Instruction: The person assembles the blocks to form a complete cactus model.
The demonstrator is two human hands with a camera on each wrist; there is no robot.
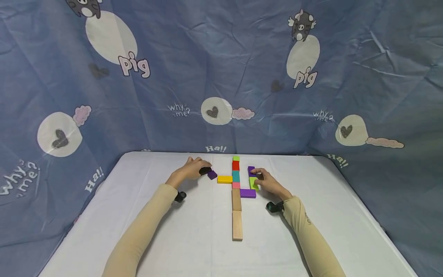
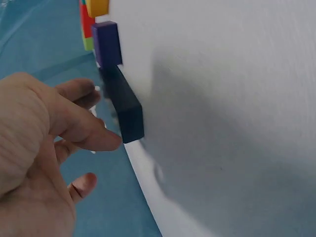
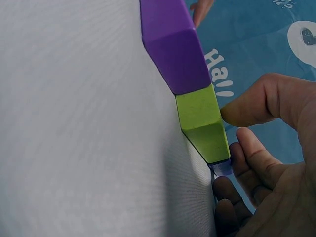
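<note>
My left hand [image 1: 194, 168] is at the back left, its fingertips right at the edge of a black block [image 2: 123, 106]. Beside that block, a dark purple block [image 2: 107, 44] lies turned at an angle, its corner close to the black one. On the other side, my right hand [image 1: 271, 184] touches a lime green block [image 3: 203, 118] with the thumb, while its other fingers reach the purple block [image 1: 251, 169] behind it. The green block adjoins a nearer purple block [image 3: 177, 54]. That one lies crosswise against the middle row.
Down the middle of the white table [image 1: 194, 238] runs a row of blocks: lime, red [image 1: 235, 166], teal [image 1: 236, 176], pink, then two plain wooden ones [image 1: 237, 225]. A yellow block [image 1: 225, 179] extends left from the row. A blue printed cloth [image 1: 221, 69] hangs behind the table.
</note>
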